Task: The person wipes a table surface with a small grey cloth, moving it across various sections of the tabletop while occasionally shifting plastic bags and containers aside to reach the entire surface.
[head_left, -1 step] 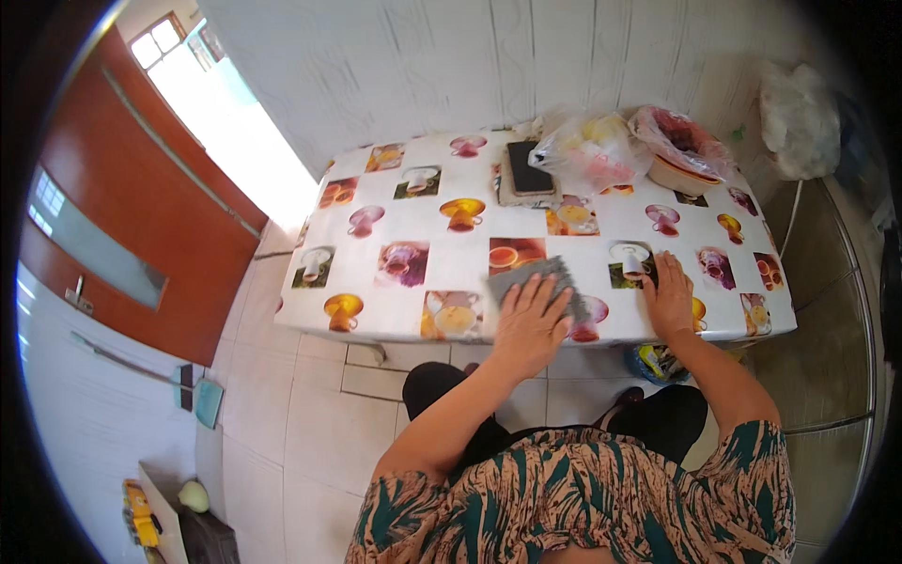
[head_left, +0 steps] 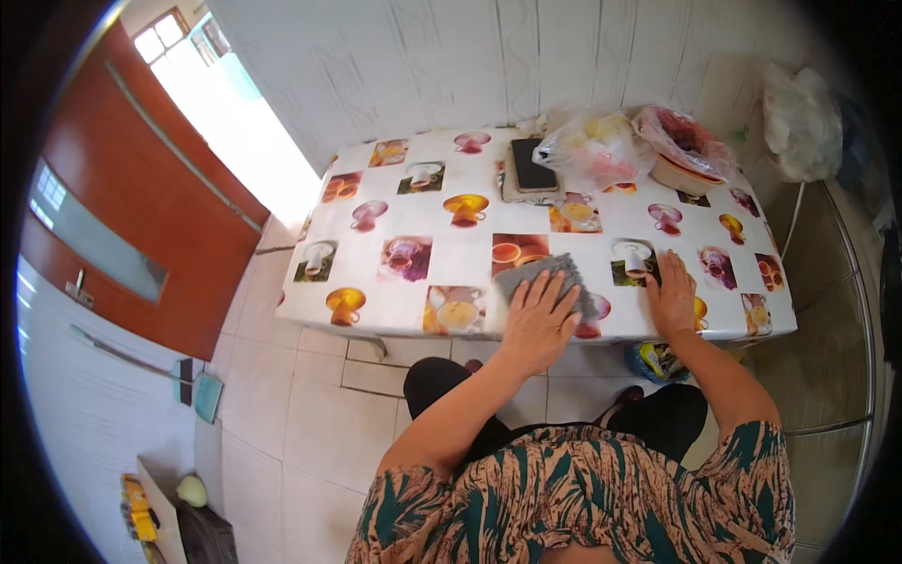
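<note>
My left hand (head_left: 540, 320) lies flat on a grey cloth (head_left: 583, 291), its fingers stretched out over the fabric. The cloth rests on a table with a white tablecloth (head_left: 404, 211) printed with cups and saucers, close to the front edge. To the right, my right hand (head_left: 672, 299) is laid palm down on the tablecloth, fingers extended and holding nothing. It sits just beside a printed white cup picture.
A dark phone (head_left: 534, 165) lies on a small stack at the table's back. Beside it are a clear plastic bag (head_left: 597, 155) and a bag-lined basin (head_left: 686, 174). A blue bin (head_left: 655, 362) stands under the front edge. A red-brown door (head_left: 160, 216) is at left.
My left hand and the grey cloth have slid slightly to the right. My right hand stays in place on the tablecloth.
</note>
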Available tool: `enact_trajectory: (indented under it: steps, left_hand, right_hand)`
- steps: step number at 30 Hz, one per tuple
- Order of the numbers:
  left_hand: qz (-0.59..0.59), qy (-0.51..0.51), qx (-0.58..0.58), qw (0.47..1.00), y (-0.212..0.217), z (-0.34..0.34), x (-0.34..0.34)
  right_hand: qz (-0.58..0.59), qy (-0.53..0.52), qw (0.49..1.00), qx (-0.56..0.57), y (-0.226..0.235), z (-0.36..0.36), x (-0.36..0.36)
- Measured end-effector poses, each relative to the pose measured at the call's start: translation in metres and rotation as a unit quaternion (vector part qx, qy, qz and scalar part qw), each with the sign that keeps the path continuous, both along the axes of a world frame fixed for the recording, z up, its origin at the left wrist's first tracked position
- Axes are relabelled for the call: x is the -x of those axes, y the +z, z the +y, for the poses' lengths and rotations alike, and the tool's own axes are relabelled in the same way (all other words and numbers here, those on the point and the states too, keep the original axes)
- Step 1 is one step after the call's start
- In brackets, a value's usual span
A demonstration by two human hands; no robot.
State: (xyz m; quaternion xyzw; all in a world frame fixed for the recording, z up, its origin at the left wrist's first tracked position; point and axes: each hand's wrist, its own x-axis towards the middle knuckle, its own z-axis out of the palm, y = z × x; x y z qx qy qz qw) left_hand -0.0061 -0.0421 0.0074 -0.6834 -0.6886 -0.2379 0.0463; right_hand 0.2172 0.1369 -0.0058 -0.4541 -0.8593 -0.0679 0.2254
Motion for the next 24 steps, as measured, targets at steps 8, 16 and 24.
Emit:
enact_trajectory:
  steps: [8,16,24]
  left_hand:
    - [0.063,0.106,0.033,0.992,-0.001,-0.012,0.073]
    - [0.06,0.468,0.117,0.874,-0.024,-0.137,0.28]
    - [0.067,0.507,0.116,0.852,-0.024,-0.145,0.288]
  right_hand:
    - [0.045,0.012,0.999,-0.015,0.003,-0.003,-0.004]
    - [0.029,-0.002,0.999,-0.022,0.004,-0.004,-0.001]
    - [0.039,-0.001,0.999,-0.027,0.009,-0.007,0.002]
